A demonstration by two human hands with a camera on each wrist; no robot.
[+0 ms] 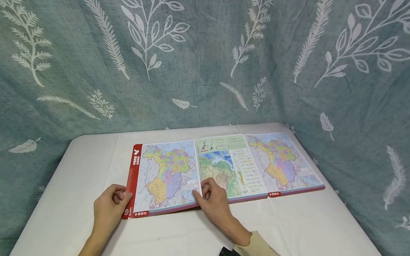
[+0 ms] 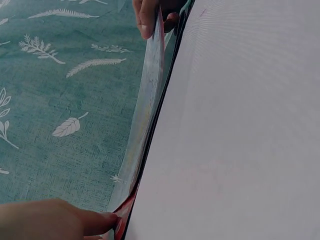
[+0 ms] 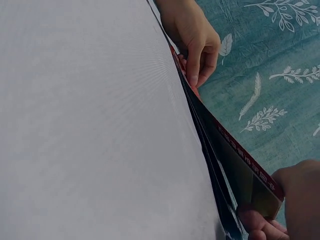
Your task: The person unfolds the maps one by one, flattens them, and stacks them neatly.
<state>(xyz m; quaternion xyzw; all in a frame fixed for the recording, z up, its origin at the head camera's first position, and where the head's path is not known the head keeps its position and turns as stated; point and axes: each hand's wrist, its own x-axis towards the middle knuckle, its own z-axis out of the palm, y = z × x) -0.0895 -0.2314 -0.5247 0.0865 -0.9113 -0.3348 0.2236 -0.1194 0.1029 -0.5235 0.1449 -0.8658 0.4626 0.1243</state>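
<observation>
A folding map (image 1: pixel 166 174) lies across the white table, with a red strip (image 1: pixel 130 192) down its left edge and further panels to the right. My left hand (image 1: pixel 108 208) pinches that red strip near its lower corner; the left wrist view shows the thumb on the red edge. At the right edge of the left panel, my right hand (image 1: pixel 216 202) pinches the lower corner between thumb and fingers. In the right wrist view this panel's corner (image 3: pixel 262 200) is lifted off the layers below. The middle panel (image 1: pixel 221 163) has a green physical map and printed lists.
The right panel (image 1: pixel 282 160) carries another coloured map and reaches toward the table's right side. A white cloth covers the table (image 1: pixel 80 167). Behind and at both sides hangs a green curtain (image 1: pixel 205 71) with white leaf prints.
</observation>
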